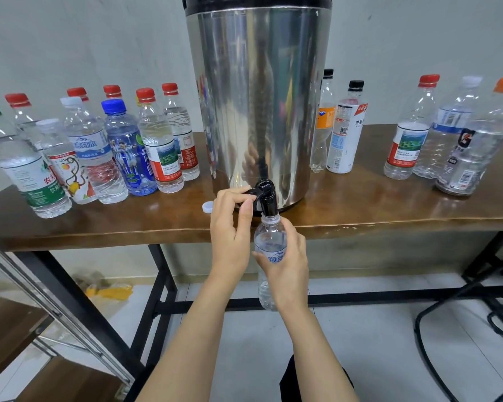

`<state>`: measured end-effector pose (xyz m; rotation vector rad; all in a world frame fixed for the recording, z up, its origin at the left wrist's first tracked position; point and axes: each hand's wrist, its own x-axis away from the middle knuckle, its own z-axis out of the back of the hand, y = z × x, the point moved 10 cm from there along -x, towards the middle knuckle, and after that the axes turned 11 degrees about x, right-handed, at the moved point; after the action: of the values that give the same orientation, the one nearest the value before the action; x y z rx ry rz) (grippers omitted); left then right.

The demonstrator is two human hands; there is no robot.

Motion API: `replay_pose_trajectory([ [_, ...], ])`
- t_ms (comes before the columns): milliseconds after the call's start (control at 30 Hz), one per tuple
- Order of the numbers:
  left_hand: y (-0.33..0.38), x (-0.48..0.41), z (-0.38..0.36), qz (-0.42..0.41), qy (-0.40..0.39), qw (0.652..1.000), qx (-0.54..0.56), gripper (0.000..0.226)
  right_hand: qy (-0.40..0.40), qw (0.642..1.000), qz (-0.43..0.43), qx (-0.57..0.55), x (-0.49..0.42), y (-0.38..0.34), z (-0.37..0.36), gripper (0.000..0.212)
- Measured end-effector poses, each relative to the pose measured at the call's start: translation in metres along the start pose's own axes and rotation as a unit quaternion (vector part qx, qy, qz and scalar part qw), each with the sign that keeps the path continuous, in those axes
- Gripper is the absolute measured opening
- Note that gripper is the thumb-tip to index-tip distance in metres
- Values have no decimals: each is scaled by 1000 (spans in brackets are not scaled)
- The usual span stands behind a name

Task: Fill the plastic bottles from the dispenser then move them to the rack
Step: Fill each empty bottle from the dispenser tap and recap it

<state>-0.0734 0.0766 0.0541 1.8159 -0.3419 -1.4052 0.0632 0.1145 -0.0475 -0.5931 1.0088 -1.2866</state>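
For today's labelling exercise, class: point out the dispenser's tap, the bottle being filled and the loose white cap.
tap (267,198), head view, on its black spout.
bottle being filled (269,237), head view, on its clear shoulder.
loose white cap (207,206), head view, on its middle.

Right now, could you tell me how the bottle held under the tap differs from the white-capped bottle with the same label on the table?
The held bottle is uncapped, its mouth at the black tap; the white-capped bottle is closed. The held bottle is off the table, gripped by the right hand; the white-capped bottle stands on the table among others. Both are clear plastic with the same blue-and-white label.
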Motion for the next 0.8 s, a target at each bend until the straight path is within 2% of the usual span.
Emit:
replay_pose_trajectory([
  [800,-1,1,0,19,0,1000,8,14,-3,1000,4,-14,1,-1,1,78],
])
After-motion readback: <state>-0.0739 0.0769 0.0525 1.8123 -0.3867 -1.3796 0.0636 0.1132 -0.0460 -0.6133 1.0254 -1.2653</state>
